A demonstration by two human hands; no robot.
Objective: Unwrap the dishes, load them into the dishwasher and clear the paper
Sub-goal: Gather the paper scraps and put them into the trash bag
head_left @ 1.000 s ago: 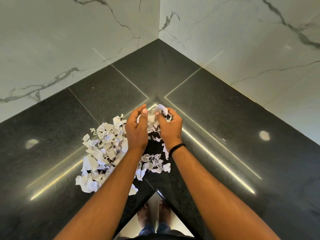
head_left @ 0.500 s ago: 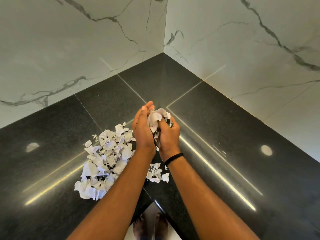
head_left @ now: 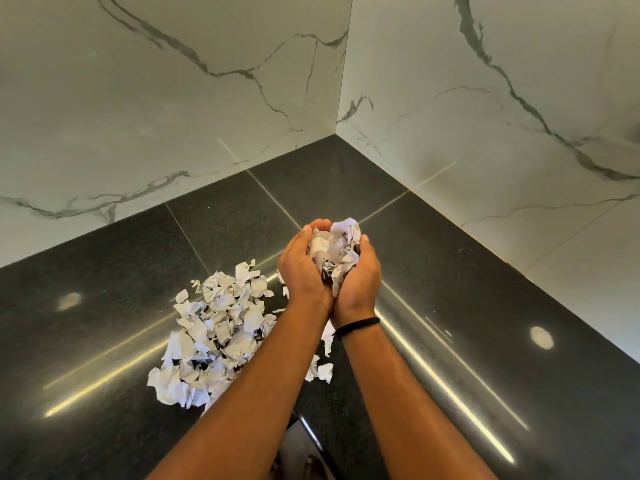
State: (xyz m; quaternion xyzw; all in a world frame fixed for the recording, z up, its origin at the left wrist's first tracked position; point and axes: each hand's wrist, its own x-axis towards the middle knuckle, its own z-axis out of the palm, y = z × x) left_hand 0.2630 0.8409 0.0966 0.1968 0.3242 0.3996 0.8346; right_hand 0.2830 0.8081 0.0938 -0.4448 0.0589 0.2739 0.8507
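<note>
My left hand (head_left: 300, 271) and my right hand (head_left: 360, 282) are cupped together above the black counter, holding a wad of torn white paper scraps (head_left: 334, 251) between the palms. Fingers of both hands curl up around the scraps. A larger heap of torn paper pieces (head_left: 214, 330) lies on the counter to the left of my forearms, and a few loose scraps (head_left: 323, 370) lie between my forearms. No dishes or dishwasher are in view.
The black polished countertop (head_left: 450, 306) fills an inside corner, bounded by white marble walls (head_left: 173, 98) on the left and right. The counter's front corner edge (head_left: 311, 434) is near my body, with my feet visible below it.
Both hands have gathered a handful of scraps off the counter and lifted it, closing together around it. The scraps that lay under the hands are gone from the surface.
</note>
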